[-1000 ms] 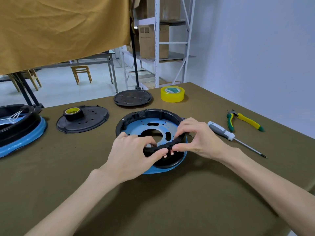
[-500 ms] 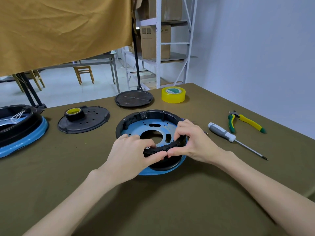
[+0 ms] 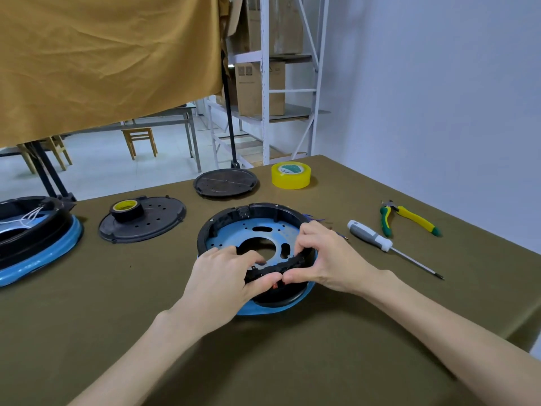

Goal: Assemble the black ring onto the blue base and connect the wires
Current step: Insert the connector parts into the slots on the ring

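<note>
**Both hands seat the near arc of the ring**

The black ring (image 3: 234, 218) sits on the blue base (image 3: 263, 310) near the middle of the bench (image 3: 292, 361), its far rim already down around the blue plate. Its near arc is what the hands work on. The left hand (image 3: 222, 282) and the right hand (image 3: 325, 259) each pinch that arc between thumb and curled fingers, thumbs almost touching. This probably lets both sides be pressed down evenly into the base.

The assembly lies flat, open face up, and being round it has no long axis. Thin wires (image 3: 317, 221) trail off its far right edge, apparently not yet connected.

To the right lie a screwdriver (image 3: 370, 237) and pliers (image 3: 409, 219); farther off stands a yellow tape roll (image 3: 290, 175).
</note>
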Motion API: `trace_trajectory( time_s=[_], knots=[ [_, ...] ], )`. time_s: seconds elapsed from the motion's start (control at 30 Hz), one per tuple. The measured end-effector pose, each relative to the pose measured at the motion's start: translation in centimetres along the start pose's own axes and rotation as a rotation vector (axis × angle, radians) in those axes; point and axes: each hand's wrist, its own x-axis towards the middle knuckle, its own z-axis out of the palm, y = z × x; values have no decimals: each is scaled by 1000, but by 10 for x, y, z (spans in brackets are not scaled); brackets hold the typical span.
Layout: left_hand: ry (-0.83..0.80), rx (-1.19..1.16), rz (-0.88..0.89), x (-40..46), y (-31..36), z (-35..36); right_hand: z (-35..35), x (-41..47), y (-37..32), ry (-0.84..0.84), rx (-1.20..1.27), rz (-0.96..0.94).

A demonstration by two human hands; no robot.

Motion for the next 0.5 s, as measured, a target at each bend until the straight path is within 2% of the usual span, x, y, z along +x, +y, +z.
trace_trajectory(
  time_s=[0.2,0.37,0.4,0.5],
  knots=[
    [-13,1,15,-3,-1,-1,0,-1,-9,23,14,15],
    [-4,-9,-54,-6,11,-6,4,-19,-5,25,58,55],
    [-27,-8,-70,-7,11,-7,6,-24,-3,83,108,53],
    [-93,-16,-148,-10,3,-9,4,-27,11,446,141,125]
  ],
)
